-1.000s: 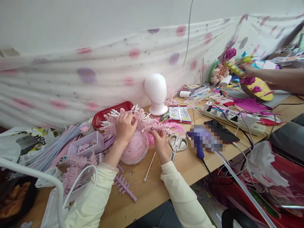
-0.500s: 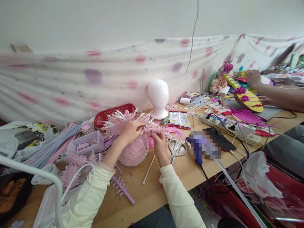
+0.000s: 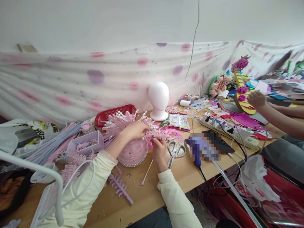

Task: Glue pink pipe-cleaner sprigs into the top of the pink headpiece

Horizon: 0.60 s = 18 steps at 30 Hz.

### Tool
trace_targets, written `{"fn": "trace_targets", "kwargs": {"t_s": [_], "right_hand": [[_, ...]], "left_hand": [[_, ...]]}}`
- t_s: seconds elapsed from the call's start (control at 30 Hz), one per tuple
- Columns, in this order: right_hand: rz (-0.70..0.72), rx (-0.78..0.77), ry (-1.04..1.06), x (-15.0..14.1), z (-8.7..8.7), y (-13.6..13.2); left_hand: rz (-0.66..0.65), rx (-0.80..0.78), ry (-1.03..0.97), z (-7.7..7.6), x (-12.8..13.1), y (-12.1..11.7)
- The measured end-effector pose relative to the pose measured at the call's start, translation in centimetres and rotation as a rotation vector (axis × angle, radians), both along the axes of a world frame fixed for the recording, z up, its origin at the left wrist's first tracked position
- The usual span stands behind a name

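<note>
A pink headdress (image 3: 133, 152) with a ribbed dome, a pearl-edged rim and pearl-tipped sprays sits on the wooden table in front of me. My left hand (image 3: 137, 130) reaches over its top, fingers bent and closed among the sprays; the fingertips are partly hidden. At the right side of the headdress, my right hand (image 3: 159, 152) pinches a pink fringed sprig (image 3: 155, 135) between thumb and fingers. Just right of that hand lie grey-handled scissors (image 3: 175, 151). A thin stick (image 3: 147, 172) and a purple fringed sprig (image 3: 121, 188) rest on the table nearer to me.
A white foam head (image 3: 158, 100) and a red basket (image 3: 101, 116) stand behind. Left are a lilac box (image 3: 85, 142) and a white lamp arm (image 3: 30, 166). Right are a purple glue gun (image 3: 196, 152), a power strip (image 3: 229, 133) and a co-worker's hand (image 3: 256, 99) by a yellow flower-trimmed piece.
Both my hands stay at the headdress, with my left fingers shifted slightly right and down. The co-worker's yellow piece has been tilted upright, and their hand has moved lower.
</note>
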State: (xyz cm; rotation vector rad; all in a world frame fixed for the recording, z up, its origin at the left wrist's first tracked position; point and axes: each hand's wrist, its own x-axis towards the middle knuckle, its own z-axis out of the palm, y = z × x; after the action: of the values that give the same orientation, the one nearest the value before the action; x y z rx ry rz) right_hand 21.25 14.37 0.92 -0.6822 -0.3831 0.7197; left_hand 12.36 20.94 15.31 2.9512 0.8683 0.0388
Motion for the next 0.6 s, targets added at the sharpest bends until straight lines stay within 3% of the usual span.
{"fn": "trace_targets", "kwargs": {"t_s": [0.3, 0.5, 0.6], "right_hand": [[0.013, -0.014, -0.059, 0.3, -0.2, -0.2], [0.057, -0.014, -0.189, 1.7, 1.3, 0.3], [0.087, -0.025, -0.270, 2.7, 2.3, 0.8]], "left_hand": [[0.104, -0.036, -0.117, 2.5, 1.3, 0.9], [0.122, -0.199, -0.266, 2.2, -0.8, 0.1], [0.214, -0.141, -0.470, 1.0, -3.3, -0.7]]}}
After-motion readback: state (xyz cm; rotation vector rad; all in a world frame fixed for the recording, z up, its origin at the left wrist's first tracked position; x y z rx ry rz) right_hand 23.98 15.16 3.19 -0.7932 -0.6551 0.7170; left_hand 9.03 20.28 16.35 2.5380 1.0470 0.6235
